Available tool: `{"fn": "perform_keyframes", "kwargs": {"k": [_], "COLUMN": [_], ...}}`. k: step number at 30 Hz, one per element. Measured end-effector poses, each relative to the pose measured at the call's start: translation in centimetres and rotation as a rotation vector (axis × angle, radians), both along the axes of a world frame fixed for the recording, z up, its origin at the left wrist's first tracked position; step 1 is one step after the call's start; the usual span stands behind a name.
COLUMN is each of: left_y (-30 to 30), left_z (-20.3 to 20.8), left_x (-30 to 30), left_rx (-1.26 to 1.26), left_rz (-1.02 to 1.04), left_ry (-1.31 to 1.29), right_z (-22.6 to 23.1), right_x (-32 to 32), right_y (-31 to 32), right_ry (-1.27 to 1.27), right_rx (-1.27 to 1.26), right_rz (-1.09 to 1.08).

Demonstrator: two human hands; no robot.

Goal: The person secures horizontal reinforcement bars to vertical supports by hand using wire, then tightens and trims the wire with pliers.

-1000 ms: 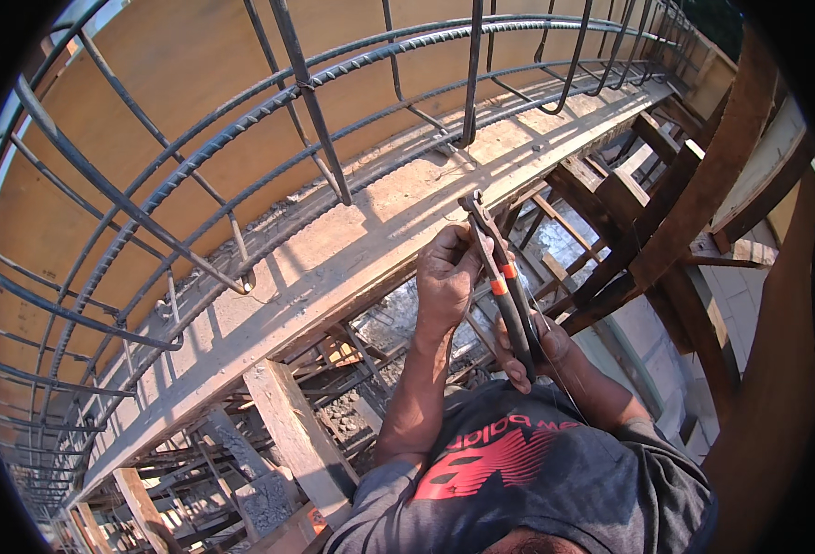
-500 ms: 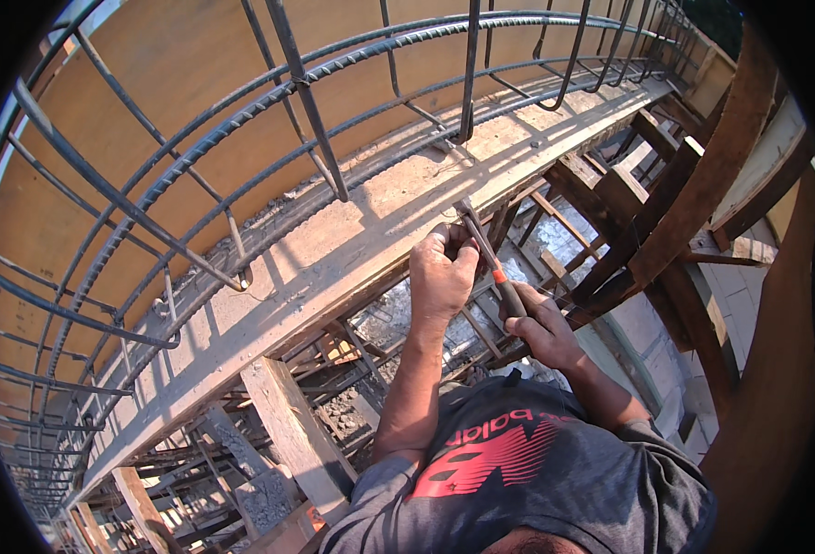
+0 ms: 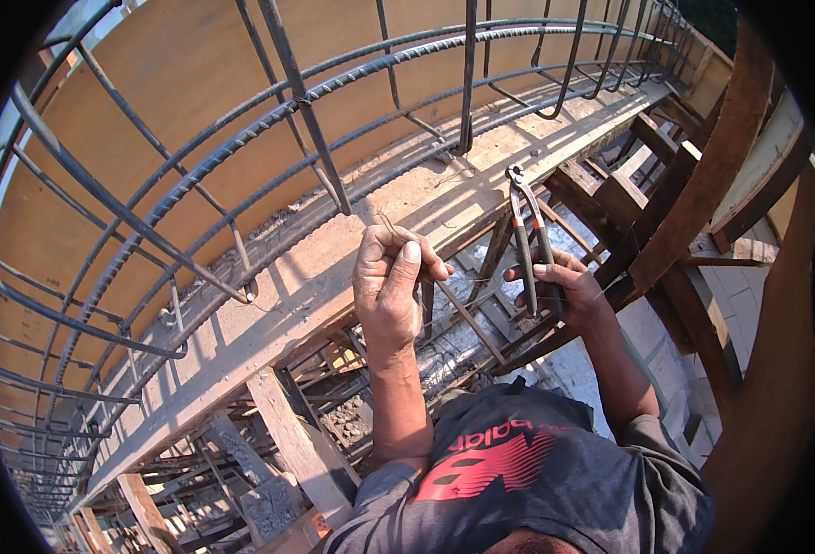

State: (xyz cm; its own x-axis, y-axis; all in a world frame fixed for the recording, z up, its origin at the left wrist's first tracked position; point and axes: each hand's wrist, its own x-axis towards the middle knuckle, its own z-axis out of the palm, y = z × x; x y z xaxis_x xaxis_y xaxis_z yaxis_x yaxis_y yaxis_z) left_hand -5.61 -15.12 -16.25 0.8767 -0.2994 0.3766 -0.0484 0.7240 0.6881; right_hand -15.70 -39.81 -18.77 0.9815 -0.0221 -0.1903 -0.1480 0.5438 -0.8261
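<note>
My left hand is closed in a pinch, its fingers curled in front of the wooden ledge. Thin tie wire sticks up out of that grip, its ends bent. To the right, my right hand holds end-cutting pincers by their dark handles with orange bands. Their handles are spread a little, and the metal head points up and away, beside the edge of the ledge. A gap separates the two hands. Whether the jaws touch anything is hard to see; they look free.
Beyond my hands, a cage of ribbed steel rebar runs along a tan formwork panel. The wooden ledge lies beneath it. Timber props and beams cross below and right, over a drop with rubble.
My hands have moved apart: the left one back to the left with the wire, the right one to the right. The pincers have swung upright and their handles have spread.
</note>
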Motion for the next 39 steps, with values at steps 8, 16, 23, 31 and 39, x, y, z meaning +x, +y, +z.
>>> {"fn": "perform_keyframes", "kwargs": {"k": [8,16,23,31,39], "left_y": [3.9,1.1,-1.7,-0.6,0.1], "left_z": [3.7,3.9,4.3,8.5,19.1], "left_x": [-3.1,-3.8,-5.0,-4.1,-0.4], "left_rx": [-0.184,-0.188,-0.216,-0.219,0.301], "left_rz": [0.084,0.010,0.136,0.050,0.504], "left_ry": [-0.036,0.092,-0.109,-0.063,-0.492], "right_z": [1.2,3.1,10.4,8.9,17.3], "right_x": [10.0,13.6,2.8,1.5,5.8], "right_y": [-4.2,-5.2,7.9,8.4,6.2], "right_ry": [0.062,-0.170,-0.754,-0.802,-0.971], "right_rx": [-0.901,-1.778,-0.924,-0.853,-0.893], "right_rz": [-0.307,-0.611,0.281,0.070,-0.094]}}
